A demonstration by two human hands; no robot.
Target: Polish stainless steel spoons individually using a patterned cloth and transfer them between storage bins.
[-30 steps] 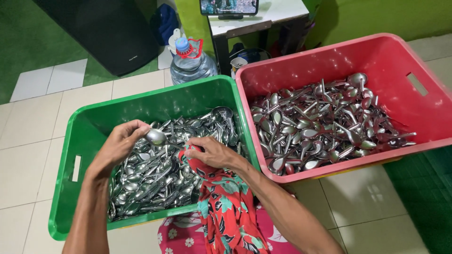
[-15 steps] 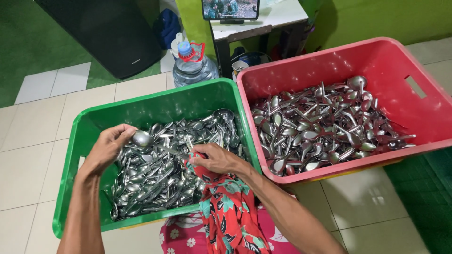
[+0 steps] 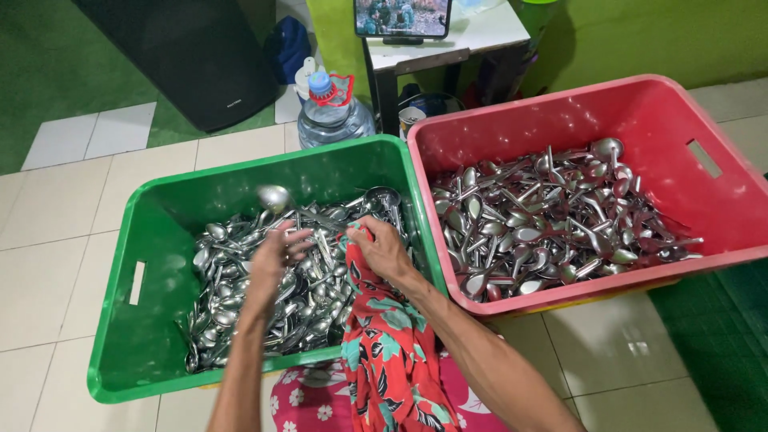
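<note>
Looking down from the head view, we see our left hand (image 3: 272,260) pinching the handle of a metal spoon (image 3: 274,198), its bowl raised above the green crate (image 3: 240,176) of cutlery. We judge the spoon light, stiff and slippery, best gripped mid-handle. Our right hand (image 3: 382,250), fingers curled together, clutches a red floral cloth (image 3: 384,352) at the crate's near edge. Both forearms reach forward, wrists bent down. A red crate (image 3: 560,120) of spoons stands alongside.
</note>
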